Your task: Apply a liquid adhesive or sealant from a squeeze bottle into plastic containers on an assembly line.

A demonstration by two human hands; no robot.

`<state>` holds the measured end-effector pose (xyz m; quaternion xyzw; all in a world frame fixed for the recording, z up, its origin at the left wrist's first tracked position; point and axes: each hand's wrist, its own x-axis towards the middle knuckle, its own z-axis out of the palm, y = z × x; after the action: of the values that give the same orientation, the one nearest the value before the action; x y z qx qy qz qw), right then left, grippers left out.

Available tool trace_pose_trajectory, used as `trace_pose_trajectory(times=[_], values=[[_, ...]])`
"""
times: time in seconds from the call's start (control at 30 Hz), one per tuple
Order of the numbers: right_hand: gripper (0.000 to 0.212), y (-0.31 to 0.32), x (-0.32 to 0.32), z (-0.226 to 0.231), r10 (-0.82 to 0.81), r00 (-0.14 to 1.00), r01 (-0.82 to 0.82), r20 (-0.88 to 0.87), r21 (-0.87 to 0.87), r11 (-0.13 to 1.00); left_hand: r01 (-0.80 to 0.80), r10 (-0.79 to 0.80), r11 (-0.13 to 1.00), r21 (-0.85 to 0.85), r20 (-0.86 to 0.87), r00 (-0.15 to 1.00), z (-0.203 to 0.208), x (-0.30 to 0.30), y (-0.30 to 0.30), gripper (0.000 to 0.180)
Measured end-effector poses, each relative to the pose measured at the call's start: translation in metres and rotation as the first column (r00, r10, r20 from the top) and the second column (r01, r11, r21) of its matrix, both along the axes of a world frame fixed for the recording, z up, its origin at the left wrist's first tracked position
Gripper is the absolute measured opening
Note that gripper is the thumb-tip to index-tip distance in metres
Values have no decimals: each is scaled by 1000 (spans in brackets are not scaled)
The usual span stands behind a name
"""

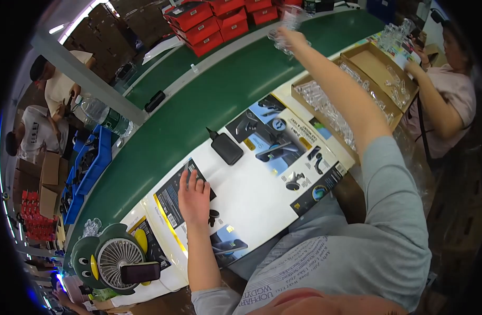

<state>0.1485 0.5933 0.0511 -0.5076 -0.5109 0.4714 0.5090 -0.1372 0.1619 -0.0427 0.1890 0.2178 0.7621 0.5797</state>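
Note:
My left hand (194, 200) rests on the printed cardboard sheet (246, 191), its fingers stretched out and holding nothing. Farther along that sheet lies a black rounded device (226, 148) with a short pointed end. My right arm reaches far across the green conveyor belt (214, 97). At its end, my right hand (293, 39) is closed on a clear plastic part (292, 21), which is blurred. More clear plastic (279, 43) shows just beside and under that hand; I cannot tell whether it is held too.
Cardboard trays of clear plastic parts (325, 107) stand under my right arm. A co-worker (446, 100) sits at the right. A green fan (120, 262) with a phone stands at the left. Red boxes (199, 26), a water bottle (107, 116) and blue bins (96, 157) lie beyond.

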Motion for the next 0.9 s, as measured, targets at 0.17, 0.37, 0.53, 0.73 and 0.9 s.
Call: trace_pose_trajectory(times=[0.17,0.37,0.53,0.73,0.9], values=[[48,46,30,-31,-238,877,133,-417,-264,955,69,-69,997,-46,-7,998,-6,-4,1,31],[43,76,-7,-60,-217,662,9,-718,-282,959,81,-84,994,-73,-45,995,-12,-9,-2,32],[33,83,-33,-67,-334,728,230,-598,-246,942,77,-79,994,-78,-22,997,-8,-7,3,32],[32,-3,-101,-37,-43,988,61,-149,116,991,154,-154,988,15,-6,988,-21,-18,2,33],[31,-151,-133,-7,484,828,-561,284,420,713,13,-31,990,-141,-121,992,-7,-11,3,49]])
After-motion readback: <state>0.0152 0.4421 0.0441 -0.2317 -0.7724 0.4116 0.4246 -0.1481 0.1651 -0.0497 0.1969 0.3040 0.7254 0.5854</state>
